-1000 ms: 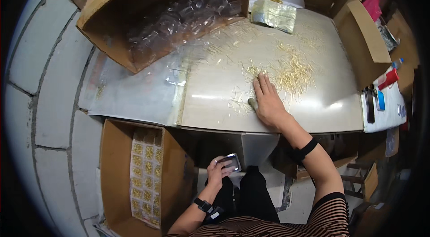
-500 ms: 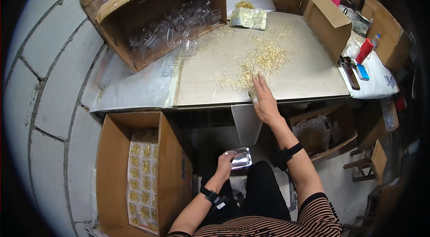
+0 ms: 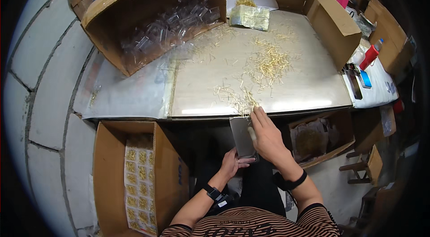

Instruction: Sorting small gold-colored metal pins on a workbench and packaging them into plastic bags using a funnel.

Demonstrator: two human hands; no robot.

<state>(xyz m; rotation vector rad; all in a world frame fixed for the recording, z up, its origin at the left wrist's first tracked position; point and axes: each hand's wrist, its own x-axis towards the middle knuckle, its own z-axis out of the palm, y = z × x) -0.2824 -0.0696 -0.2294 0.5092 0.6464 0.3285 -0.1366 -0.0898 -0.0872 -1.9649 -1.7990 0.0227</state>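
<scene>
My right hand (image 3: 268, 138) reaches to the table's front edge. Its fingers are stretched out, the tips against a small streak of gold-coloured bent metal pins (image 3: 246, 102); a finger seems to have a pale wrapping. A bigger loose heap of the same pins (image 3: 271, 63) lies farther back on the table (image 3: 201, 89). Below the edge, my left hand (image 3: 230, 165) grips a small shiny metal tray (image 3: 249, 159), partly hidden behind my right hand. A grey flat panel (image 3: 242, 136) hangs from the edge just above the tray.
A tipped cardboard box (image 3: 103, 26) of clear plastic cases stands back left. Lower left, an open carton (image 3: 168, 170) holds packed bags of gold pieces. Another box (image 3: 331, 147) sits under the table at right. A phone (image 3: 354, 84) and red bottle (image 3: 369, 57) lie right.
My right hand has drawn toward me, pulling some pins to the front edge. My left hand has moved slightly up and right with the tray, under the edge.
</scene>
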